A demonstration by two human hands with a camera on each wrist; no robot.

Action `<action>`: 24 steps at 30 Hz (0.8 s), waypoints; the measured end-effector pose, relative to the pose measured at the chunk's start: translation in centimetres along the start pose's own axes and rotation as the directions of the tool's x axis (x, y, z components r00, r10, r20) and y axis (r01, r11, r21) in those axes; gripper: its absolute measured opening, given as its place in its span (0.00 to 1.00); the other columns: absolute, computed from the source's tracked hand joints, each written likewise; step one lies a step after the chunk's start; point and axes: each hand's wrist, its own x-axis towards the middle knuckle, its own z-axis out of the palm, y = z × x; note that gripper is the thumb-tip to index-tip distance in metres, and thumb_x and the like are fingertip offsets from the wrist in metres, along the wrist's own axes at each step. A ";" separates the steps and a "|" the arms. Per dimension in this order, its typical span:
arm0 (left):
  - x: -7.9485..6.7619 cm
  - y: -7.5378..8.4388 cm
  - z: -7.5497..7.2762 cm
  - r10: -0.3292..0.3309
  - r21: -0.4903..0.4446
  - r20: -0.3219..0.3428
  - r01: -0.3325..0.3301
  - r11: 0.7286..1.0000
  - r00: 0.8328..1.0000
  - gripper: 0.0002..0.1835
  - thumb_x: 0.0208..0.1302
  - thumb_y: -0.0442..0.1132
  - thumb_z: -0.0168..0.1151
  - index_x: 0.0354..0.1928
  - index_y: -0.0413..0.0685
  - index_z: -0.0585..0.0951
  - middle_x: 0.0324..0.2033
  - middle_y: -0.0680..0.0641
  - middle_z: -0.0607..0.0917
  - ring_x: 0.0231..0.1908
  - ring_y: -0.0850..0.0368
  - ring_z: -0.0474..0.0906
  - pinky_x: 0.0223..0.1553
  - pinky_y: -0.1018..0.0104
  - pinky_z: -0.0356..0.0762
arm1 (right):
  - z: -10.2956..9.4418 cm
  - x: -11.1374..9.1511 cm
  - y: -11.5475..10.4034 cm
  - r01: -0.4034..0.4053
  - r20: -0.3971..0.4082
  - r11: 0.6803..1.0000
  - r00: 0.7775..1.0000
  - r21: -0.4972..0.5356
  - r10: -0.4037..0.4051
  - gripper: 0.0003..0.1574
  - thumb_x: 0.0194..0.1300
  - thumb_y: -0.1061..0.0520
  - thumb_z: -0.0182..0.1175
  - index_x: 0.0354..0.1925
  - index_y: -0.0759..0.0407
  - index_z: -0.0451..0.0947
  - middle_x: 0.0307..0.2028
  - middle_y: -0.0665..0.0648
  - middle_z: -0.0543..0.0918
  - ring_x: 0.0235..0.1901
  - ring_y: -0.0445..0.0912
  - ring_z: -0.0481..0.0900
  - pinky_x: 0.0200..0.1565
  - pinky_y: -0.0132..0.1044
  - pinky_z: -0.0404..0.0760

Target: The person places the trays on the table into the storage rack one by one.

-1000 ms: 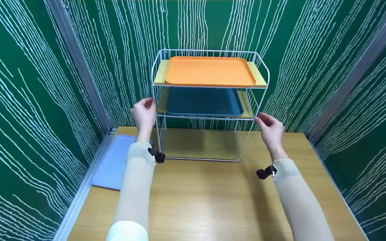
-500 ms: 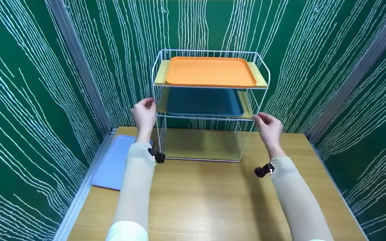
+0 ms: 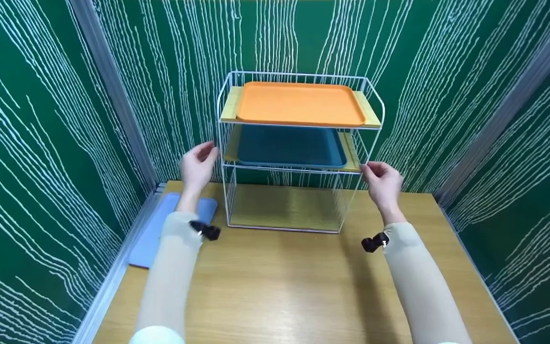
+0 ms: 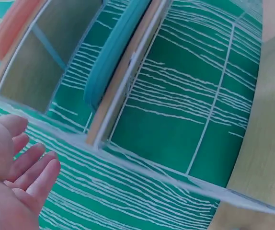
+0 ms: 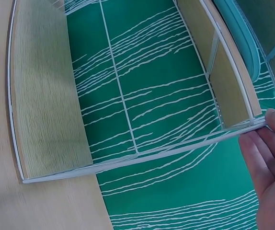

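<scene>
A white wire shelf rack (image 3: 283, 229) with three wooden tiers stands on the table. On its top tier lies an orange tray (image 3: 301, 102), and a dark teal tray (image 3: 290, 145) occupies the middle one. Just off the rack's left front post is my left hand (image 3: 196, 167); in the left wrist view a gap shows between its loosely bent fingers (image 4: 44, 179) and the wire. My right hand (image 3: 385, 185) pinches the right front post near the middle tier, thumb and fingers meeting on the wire in the right wrist view.
A light blue tray (image 3: 148, 239) lies flat at the table's left edge, partly behind my left forearm. Green walls (image 3: 518, 143) with white wavy lines close in the wooden table (image 3: 280, 286) on the left, back and right.
My left hand has let go of the left post and moved a little left, its forearm shifting with it. My right hand keeps its place on the right post.
</scene>
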 end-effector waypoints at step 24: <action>-17.8 -18.0 -15.3 -0.767 -0.233 -0.408 0.756 0.612 0.495 0.34 0.74 0.41 0.63 0.74 0.29 0.65 0.63 0.31 0.74 0.57 0.37 0.79 0.61 0.48 0.81 | 0.3 -0.2 0.1 -0.021 -0.026 0.999 0.999 0.035 0.022 0.18 0.77 0.49 0.67 0.55 0.61 0.86 0.45 0.58 0.87 0.47 0.53 0.87 0.46 0.28 0.87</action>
